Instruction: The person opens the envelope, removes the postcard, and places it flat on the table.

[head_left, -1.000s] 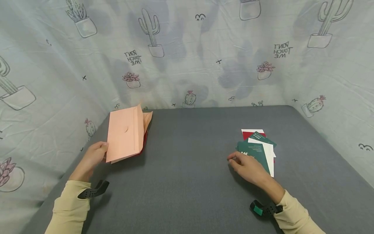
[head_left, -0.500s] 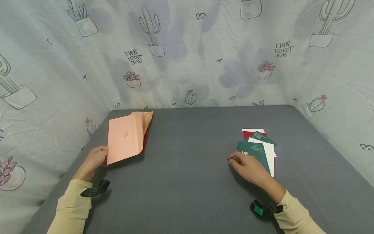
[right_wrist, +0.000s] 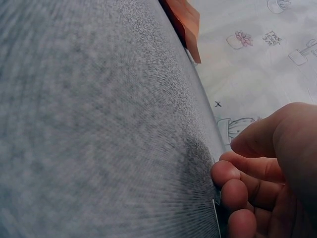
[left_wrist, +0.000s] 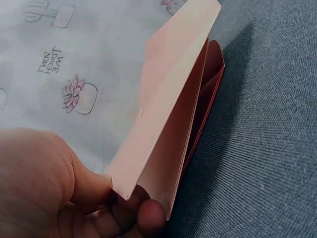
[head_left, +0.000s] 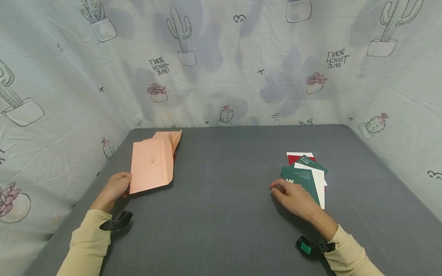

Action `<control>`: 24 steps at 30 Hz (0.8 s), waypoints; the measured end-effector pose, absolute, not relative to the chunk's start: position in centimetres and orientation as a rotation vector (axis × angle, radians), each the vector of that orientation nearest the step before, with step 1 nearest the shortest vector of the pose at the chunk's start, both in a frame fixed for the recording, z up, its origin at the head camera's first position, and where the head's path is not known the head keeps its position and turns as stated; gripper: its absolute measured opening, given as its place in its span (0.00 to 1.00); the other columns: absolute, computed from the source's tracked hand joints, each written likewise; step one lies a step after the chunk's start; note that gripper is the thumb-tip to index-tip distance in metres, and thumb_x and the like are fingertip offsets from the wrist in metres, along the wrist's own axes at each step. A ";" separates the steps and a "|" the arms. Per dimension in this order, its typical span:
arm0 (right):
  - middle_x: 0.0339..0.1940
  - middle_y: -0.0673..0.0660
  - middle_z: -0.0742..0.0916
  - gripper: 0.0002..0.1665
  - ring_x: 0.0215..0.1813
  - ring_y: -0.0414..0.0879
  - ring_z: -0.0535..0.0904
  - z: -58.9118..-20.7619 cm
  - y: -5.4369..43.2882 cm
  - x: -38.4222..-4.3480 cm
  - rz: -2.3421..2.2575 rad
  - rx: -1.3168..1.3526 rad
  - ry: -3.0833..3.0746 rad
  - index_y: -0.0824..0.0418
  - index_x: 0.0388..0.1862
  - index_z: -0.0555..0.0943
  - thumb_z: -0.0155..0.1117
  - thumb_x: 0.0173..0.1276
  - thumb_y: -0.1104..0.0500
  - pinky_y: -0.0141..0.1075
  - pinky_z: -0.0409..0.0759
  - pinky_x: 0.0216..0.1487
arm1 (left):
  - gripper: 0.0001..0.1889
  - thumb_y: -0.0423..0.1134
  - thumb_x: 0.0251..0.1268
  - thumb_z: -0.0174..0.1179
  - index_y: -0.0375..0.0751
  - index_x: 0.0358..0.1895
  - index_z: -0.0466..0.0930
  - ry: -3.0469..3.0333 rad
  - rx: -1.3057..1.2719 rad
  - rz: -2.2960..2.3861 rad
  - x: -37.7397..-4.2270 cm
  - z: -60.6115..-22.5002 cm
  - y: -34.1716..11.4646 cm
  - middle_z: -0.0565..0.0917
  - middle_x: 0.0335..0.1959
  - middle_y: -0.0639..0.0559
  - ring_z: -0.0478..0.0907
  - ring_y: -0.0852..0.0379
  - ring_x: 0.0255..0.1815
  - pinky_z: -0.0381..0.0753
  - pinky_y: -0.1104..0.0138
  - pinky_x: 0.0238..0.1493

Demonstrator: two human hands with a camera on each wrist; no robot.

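Note:
At the left of the table, my left hand [head_left: 115,188] pinches the near-left corner of a peach envelope [head_left: 150,165], thumb on top and fingers beneath. The left wrist view shows this envelope [left_wrist: 163,104] lifted at a slant. Below it lies a second peach sheet or envelope [left_wrist: 173,163], and a red item [left_wrist: 210,101] shows underneath. On the right, my right hand [head_left: 293,199] hovers at or rests against a fanned pile of cards, its fingers loosely curled with nothing in them. A dark green card [head_left: 302,178] lies on top there, partly covered by the hand.
Under the green card lie a white card [head_left: 319,184], another green card [head_left: 310,163] and a red-and-white one [head_left: 295,157]. More peach paper [head_left: 176,138] sticks up behind the held envelope. The grey table [head_left: 214,199] meets a cactus-print cloth [head_left: 207,88] at the back.
The held envelope has tipped lower and shifted slightly right with my left hand, uncovering more peach paper behind it. My right hand and the cards stay in place.

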State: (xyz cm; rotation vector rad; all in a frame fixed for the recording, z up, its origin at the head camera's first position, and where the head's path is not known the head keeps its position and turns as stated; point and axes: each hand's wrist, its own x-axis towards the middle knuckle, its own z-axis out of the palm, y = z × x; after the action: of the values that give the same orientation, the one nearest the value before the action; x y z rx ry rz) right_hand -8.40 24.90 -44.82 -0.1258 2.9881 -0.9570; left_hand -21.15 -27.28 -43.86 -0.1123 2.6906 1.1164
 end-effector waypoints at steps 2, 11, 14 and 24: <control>0.38 0.50 0.88 0.12 0.35 0.42 0.76 -44.8 24.9 -8.4 -0.960 -0.129 2.987 0.54 0.53 0.83 0.58 0.76 0.55 0.37 0.73 0.35 | 0.28 0.46 0.83 0.29 0.21 0.62 0.67 2.695 -0.115 1.125 -21.1 -43.9 -27.3 0.74 0.34 0.45 0.72 0.55 0.33 0.75 0.65 0.34; 0.36 0.50 0.87 0.12 0.35 0.42 0.75 -44.9 24.8 -8.4 -0.950 -0.141 3.008 0.55 0.53 0.84 0.59 0.76 0.57 0.37 0.72 0.35 | 0.23 0.45 0.83 0.38 0.25 0.53 0.72 2.718 -0.106 1.162 -21.1 -44.0 -27.4 0.74 0.24 0.54 0.72 0.58 0.29 0.75 0.65 0.30; 0.34 0.49 0.86 0.12 0.34 0.42 0.74 -44.9 24.8 -8.4 -0.952 -0.143 3.010 0.55 0.53 0.84 0.59 0.76 0.57 0.36 0.71 0.34 | 0.23 0.47 0.83 0.38 0.27 0.52 0.72 2.719 -0.114 1.161 -21.1 -44.0 -27.5 0.74 0.23 0.55 0.72 0.59 0.27 0.75 0.65 0.29; 0.32 0.48 0.85 0.12 0.33 0.41 0.73 -44.9 24.8 -8.4 -0.957 -0.151 3.002 0.56 0.53 0.84 0.58 0.76 0.57 0.34 0.69 0.32 | 0.23 0.49 0.82 0.35 0.41 0.30 0.70 2.689 -0.150 1.160 -21.2 -44.0 -27.5 0.70 0.21 0.57 0.69 0.59 0.25 0.73 0.65 0.28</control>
State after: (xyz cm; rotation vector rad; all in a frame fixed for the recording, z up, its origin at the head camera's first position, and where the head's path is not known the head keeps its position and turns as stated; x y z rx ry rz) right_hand -8.38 24.83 -44.88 -0.1508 3.0021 -0.9571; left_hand -21.22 -27.49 -44.05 -0.1500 2.6887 1.1601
